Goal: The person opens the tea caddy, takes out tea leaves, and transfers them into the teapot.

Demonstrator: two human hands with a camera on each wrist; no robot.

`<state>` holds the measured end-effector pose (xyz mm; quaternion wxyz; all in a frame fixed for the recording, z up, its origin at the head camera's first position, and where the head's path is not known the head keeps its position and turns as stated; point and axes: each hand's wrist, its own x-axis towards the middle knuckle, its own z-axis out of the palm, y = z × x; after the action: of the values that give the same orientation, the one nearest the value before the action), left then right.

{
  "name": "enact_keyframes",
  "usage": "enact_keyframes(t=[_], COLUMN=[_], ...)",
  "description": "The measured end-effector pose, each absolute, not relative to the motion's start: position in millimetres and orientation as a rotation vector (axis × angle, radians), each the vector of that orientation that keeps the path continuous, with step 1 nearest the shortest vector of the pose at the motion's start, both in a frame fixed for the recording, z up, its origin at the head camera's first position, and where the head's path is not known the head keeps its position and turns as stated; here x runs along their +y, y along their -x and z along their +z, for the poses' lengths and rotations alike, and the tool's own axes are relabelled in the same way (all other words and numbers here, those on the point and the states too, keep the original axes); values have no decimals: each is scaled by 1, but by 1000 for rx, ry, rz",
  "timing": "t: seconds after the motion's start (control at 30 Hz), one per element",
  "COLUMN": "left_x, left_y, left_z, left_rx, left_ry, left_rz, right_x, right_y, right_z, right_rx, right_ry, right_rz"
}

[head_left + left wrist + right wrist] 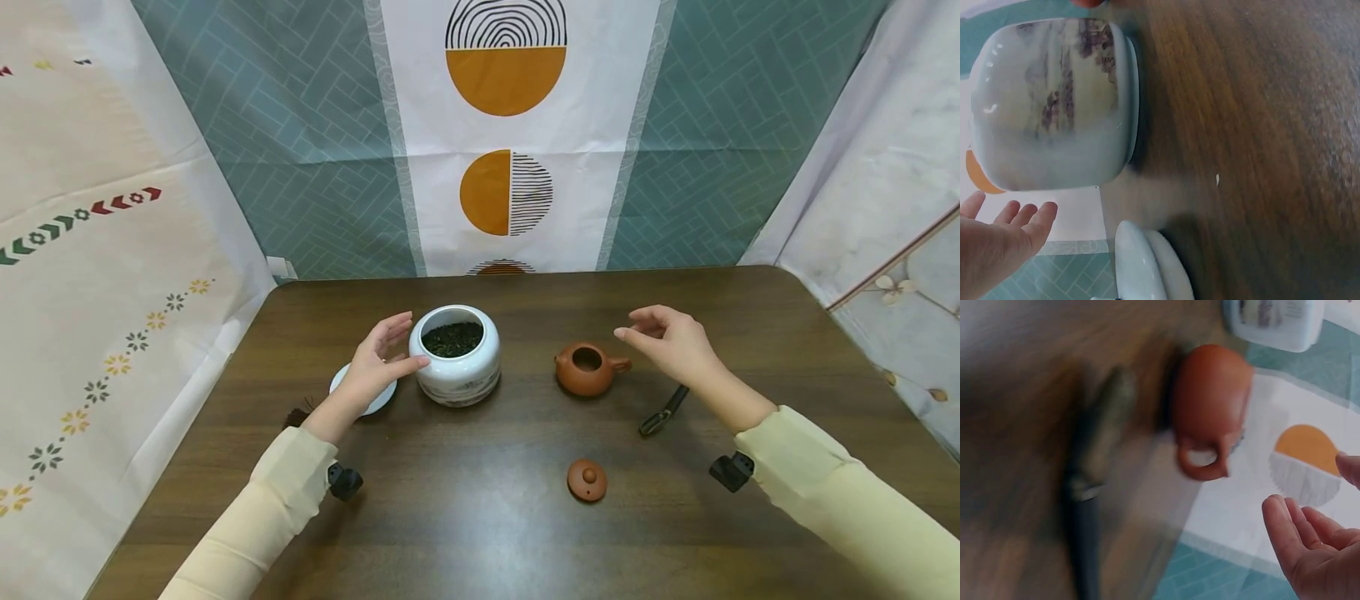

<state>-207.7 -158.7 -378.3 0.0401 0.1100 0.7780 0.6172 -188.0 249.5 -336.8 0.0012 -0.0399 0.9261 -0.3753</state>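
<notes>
A white porcelain jar (459, 379) with a painted band stands left of centre, dark loose tea leaves (453, 340) inside it. My left hand (375, 362) is beside the jar, thumb and fingers spread apart near its left side. In the left wrist view those fingers (1044, 219) are relaxed, just off the jar (1054, 112). My right hand (670, 342) hovers right of a brown clay teapot (583, 383), holding nothing, its fingers loosely bent. The teapot is lidless, its handle (1200, 469) pointing toward that hand.
The jar's white lid (381, 401) lies partly behind my left hand. A small clay teapot lid (587, 481) rests nearer me. Under my right wrist lies a dark-handled tea scoop (660, 417) with a brassy head. Something dark and bristly (296, 417) shows beside my left forearm.
</notes>
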Motion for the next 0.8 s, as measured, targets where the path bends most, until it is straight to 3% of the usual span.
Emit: enact_keyframes(t=[0.8], left_x=[-157], left_y=[210], left_z=[-388], left_rx=[2382], left_ry=[-290], left_rz=[1815], right_x=[306], right_y=[177], right_z=[-380], right_rx=[2926], right_ry=[-110], right_rz=[-804])
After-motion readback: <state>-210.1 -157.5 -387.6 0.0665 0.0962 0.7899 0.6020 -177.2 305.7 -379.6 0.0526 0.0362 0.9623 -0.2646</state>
